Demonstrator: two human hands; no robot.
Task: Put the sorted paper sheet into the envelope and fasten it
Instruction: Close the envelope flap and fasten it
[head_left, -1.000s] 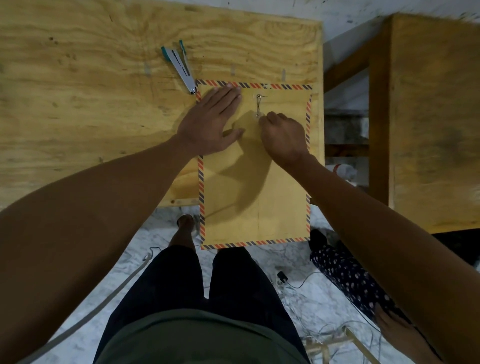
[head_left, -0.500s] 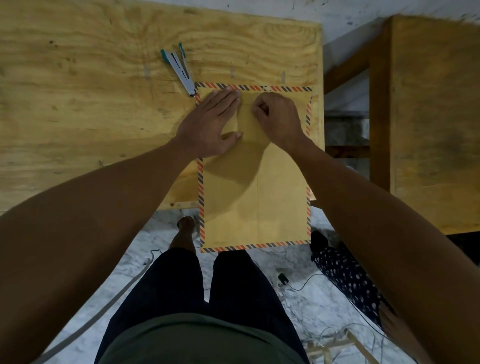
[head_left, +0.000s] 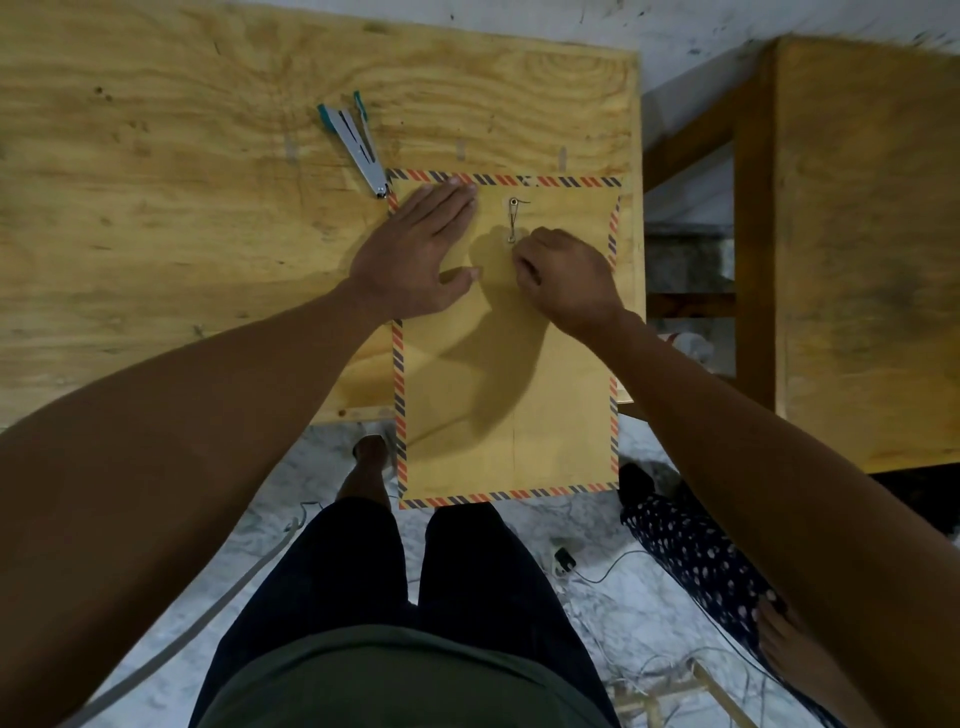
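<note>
Envelope (head_left: 506, 395) lay face-down on the plywood table (head_left: 208, 234), its near end hanging off the edge toward my legs, its flap end resting on the wood so that I had a firm surface to press on. I kept my left hand (head_left: 415, 254) flat on the top-left corner, fingers straight and together, thumb spread, to hold the flap from lifting or sliding. My right hand (head_left: 563, 278) was curled, its fingertips pinched at the lower end of the metal clasp (head_left: 512, 221), judging by the pose to bend its prong down. No sheet showed, so I judged it already inside. A stapler (head_left: 356, 145) lay just beside the envelope's top-left corner, untouched.
</note>
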